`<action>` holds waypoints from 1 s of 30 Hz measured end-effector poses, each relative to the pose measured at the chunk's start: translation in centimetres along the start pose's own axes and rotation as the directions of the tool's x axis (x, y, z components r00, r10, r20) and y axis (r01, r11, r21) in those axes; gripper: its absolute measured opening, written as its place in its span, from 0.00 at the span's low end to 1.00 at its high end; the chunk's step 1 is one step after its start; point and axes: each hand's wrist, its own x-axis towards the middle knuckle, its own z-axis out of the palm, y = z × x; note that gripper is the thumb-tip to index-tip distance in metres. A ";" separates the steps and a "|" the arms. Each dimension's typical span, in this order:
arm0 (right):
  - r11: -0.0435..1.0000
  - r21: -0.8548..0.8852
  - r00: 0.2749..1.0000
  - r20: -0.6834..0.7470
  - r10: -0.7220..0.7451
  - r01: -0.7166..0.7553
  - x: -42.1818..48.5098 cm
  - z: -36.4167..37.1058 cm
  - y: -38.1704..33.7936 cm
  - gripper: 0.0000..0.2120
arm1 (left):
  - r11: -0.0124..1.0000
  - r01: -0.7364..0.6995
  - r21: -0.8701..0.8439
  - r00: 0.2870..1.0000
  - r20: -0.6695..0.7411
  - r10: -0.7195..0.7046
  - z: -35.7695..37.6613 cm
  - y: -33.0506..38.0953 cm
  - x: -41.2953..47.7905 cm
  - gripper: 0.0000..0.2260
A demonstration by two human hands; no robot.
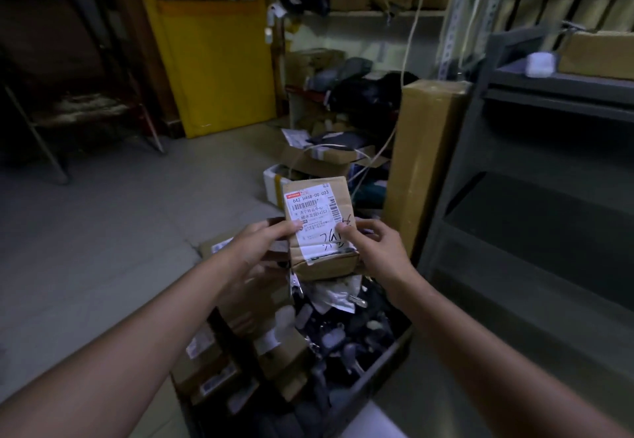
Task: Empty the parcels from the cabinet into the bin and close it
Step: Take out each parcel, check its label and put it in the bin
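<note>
1. The boxes [212,362] along the left side of the bin [380,369] look piled high. A parcel let go over that side could likely slide off them onto the floor.
2. The left hand [266,243] grips the parcel [317,218] only at its left edge, thumb on the label and fingers behind. If it releases before the other hand does, the parcel may swing and tumble instead of dropping flat.
3. The right hand [377,252] pinches the parcel's lower right corner, thumb pressed on the handwritten part of the label. That hold is low on the parcel, so the top could tip away.
4. Dark soft bags [350,334] fill the bin's right side. Another box on top may leave the load too proud for anything to close over it.
5. The tall carton [425,163] stands near the right forearm, and a wide swing could knock it.
6. The parcel is held upright between both hands, label toward the camera, over the far end of the bin. It is clear of the contents and well left of the cabinet [555,101].
</note>
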 end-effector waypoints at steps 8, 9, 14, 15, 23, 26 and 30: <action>0.996 -0.085 0.990 0.141 -0.008 0.020 3.2 7.4 -1.0 0.21 | 0.999 0.037 -0.006 0.990 -0.139 -0.037 -7.8 -0.8 0.8 0.18; 0.996 -0.091 0.988 0.152 -0.011 0.025 3.6 8.2 -1.0 0.21 | 0.999 0.046 -0.012 0.987 -0.153 -0.048 -8.4 -0.9 0.8 0.19; 0.994 -0.112 0.976 0.217 0.009 0.016 5.2 11.2 -1.2 0.20 | 0.996 0.086 -0.023 0.976 -0.198 -0.089 -11.0 -1.7 1.5 0.18; 0.993 -0.117 0.975 0.224 0.010 0.017 5.5 11.6 -1.2 0.21 | 0.996 0.090 -0.026 0.975 -0.202 -0.093 -11.3 -1.9 1.6 0.18; 0.988 -0.150 0.959 0.275 0.061 -0.020 7.4 13.9 0.4 0.20 | 0.989 0.143 -0.041 0.962 -0.227 -0.149 -13.3 -3.7 2.7 0.19; 0.984 -0.178 0.959 0.271 0.077 -0.029 7.9 14.5 1.1 0.25 | 0.983 0.175 -0.054 0.956 -0.228 -0.182 -13.6 -4.4 3.2 0.20; 0.973 -0.230 0.956 0.274 0.101 -0.037 8.5 15.0 1.8 0.26 | 0.977 0.203 -0.060 0.952 -0.220 -0.211 -14.0 -5.5 3.8 0.20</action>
